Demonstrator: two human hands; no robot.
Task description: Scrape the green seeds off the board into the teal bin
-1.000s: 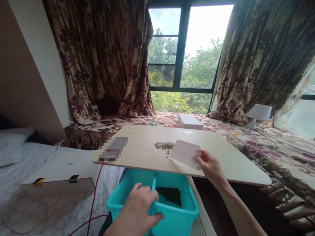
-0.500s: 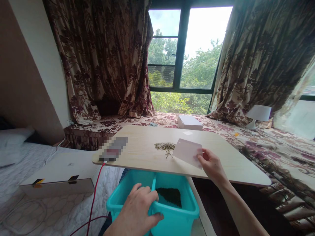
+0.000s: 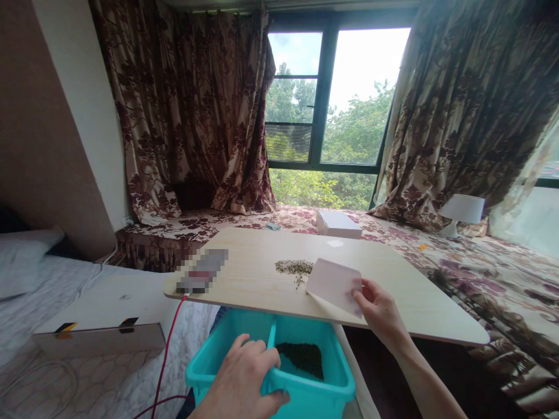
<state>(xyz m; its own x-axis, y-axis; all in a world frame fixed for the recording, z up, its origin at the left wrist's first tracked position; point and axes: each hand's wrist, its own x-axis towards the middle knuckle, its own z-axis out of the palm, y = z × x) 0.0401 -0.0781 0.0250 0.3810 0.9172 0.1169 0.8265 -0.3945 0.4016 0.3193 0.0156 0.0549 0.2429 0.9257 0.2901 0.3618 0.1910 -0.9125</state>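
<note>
A translucent plastic sheet (image 3: 335, 285), shaped like a thin card, is pinched at its right edge by my right hand (image 3: 379, 308). It slants over the front part of the pale tabletop (image 3: 262, 291). Just left of it lies a scattered heap of small greenish-brown grains (image 3: 293, 267), too small to name for sure. Below the table's front edge sits a turquoise two-compartment bin (image 3: 314, 396). My left hand (image 3: 248, 375) grips it at the central divider and near rim, fingers reaching over the left compartment. Dark grains (image 3: 301, 358) cover part of the right compartment's floor.
A pixelated device (image 3: 203, 272) with a red cable (image 3: 168, 343) rests at the table's left end. A white carton (image 3: 107, 308) lies on the bed at left. On the window ledge stand a white box (image 3: 338, 224) and a small lamp (image 3: 462, 210).
The view has tilted up slightly, so the scene sits lower. The plastic sheet leans a little differently, still in my right hand beside the grains. My left hand stays on the bin.
</note>
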